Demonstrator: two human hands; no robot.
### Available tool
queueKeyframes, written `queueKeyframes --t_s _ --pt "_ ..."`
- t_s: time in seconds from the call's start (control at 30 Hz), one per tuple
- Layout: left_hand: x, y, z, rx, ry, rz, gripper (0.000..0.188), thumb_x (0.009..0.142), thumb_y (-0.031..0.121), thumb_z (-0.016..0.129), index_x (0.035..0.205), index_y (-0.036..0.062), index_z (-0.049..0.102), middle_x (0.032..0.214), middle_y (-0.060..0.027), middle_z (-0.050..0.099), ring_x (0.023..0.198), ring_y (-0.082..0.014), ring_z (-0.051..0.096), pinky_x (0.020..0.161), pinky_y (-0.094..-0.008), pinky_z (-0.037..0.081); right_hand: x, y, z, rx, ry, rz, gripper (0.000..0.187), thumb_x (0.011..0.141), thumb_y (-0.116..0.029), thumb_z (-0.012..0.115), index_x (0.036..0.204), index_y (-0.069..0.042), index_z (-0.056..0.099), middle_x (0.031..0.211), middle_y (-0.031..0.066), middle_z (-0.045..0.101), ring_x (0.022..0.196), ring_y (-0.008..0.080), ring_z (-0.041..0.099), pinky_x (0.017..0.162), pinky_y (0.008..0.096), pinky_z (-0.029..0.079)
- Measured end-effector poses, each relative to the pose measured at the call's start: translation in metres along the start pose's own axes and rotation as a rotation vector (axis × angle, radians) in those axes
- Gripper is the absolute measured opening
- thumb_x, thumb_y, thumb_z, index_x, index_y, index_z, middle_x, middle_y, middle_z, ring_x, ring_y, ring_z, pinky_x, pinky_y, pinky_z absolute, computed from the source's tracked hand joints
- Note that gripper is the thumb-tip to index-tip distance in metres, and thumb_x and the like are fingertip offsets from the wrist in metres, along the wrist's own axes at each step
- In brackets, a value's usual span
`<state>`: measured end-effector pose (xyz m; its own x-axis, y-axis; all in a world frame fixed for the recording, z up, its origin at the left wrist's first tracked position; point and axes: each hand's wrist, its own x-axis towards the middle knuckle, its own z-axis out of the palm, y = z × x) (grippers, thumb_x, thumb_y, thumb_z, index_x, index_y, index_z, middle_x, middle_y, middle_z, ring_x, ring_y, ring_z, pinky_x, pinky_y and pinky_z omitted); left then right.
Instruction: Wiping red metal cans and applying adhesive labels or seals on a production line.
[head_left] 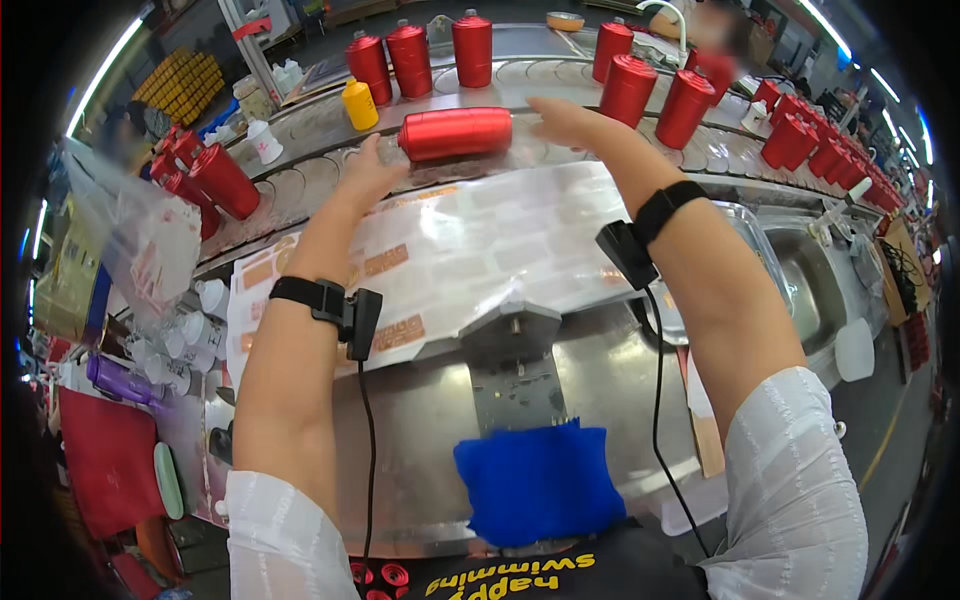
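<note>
A shiny red metal bottle point(457, 134) lies on its side on the conveyor at the far side of the bench, between my two hands. My left hand point(375, 172) is at its left, narrower end with finger and thumb spread; whether it touches the bottle is hard to make out. Off the other end, my right hand point(568, 124) reaches out with fingers extended, a small gap from the bottle. Below them a white sheet with brown printed patches point(470, 250) covers part of the metal bench. A blue cloth point(540, 485) lies close to me.
Upright red bottles point(472, 50) stand along the conveyor point(300, 180) on both sides. A yellow bottle point(360, 105) and a white bottle point(263, 142) stand at left. White cups point(195, 340) crowd the left edge. At right is a metal sink point(815, 285). Black cables point(367, 450) hang from my forearm straps.
</note>
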<state>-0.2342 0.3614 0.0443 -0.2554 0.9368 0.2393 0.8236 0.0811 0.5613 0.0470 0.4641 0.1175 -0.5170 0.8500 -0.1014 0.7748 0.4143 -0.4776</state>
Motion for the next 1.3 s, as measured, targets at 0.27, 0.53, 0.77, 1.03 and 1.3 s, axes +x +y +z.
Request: queueKeyframes --t_s 0.27,0.53,0.77,1.03,1.3 --pt "0.032 0.032 -0.007 -0.386 -0.13 -0.2 0.07 0.087 0.039 0.063 0.141 0.0018 0.038 0.123 -0.0121 0.052 0.106 -0.0218 0.053 0.087 -0.0339 0.045 0.107 0.037 -0.001 -0.363 0.074 -0.189 0.072 0.085 -0.032 0.063 0.146 -0.011 0.032 0.147 0.0196 0.037 0.131 0.0373 0.041 0.108 0.0424 0.035" --pt "-0.007 0.042 -0.053 -0.519 -0.183 -0.114 0.053 0.09 0.038 0.061 0.129 0.0048 0.052 0.114 -0.0024 0.056 0.104 -0.0107 0.051 0.085 -0.0294 0.042 0.107 0.05 -0.018 -0.581 0.202 -0.371 0.064 0.081 -0.037 0.068 0.138 -0.013 0.048 0.143 0.0138 0.043 0.127 0.0372 0.044 0.105 0.0438 0.039" --pt "-0.04 0.044 -0.063 -0.41 -0.176 -0.036 0.038 0.094 0.029 0.056 0.121 0.0029 0.059 0.102 -0.0014 0.06 0.095 -0.0089 0.055 0.082 -0.024 0.043 0.092 -0.024 0.021 -0.665 0.172 -0.609 0.046 0.079 -0.035 0.069 0.122 -0.019 0.064 0.13 0.0074 0.052 0.128 0.0295 0.042 0.099 0.0483 0.044" --pt "-0.09 0.04 -0.095 -0.224 -0.146 0.041 0.033 0.094 0.02 0.055 0.119 -0.0016 0.059 0.107 -0.005 0.061 0.097 -0.012 0.057 0.087 -0.0262 0.044 0.101 -0.002 0.045 -1.0 0.106 -0.29 0.034 0.081 -0.026 0.068 0.114 -0.017 0.068 0.127 -0.0009 0.056 0.124 0.0233 0.046 0.086 0.0571 0.047" --pt "-0.157 0.044 -0.127 -0.198 -0.105 0.066 0.032 0.094 0.014 0.054 0.119 -0.0051 0.058 0.112 -0.0077 0.061 0.105 -0.0129 0.056 0.091 -0.0263 0.044 0.054 0.07 -0.03 -0.562 0.549 -0.386 0.028 0.079 -0.029 0.066 0.101 -0.011 0.068 0.113 0.0057 0.058 0.115 0.0306 0.049 0.089 0.045 0.049"
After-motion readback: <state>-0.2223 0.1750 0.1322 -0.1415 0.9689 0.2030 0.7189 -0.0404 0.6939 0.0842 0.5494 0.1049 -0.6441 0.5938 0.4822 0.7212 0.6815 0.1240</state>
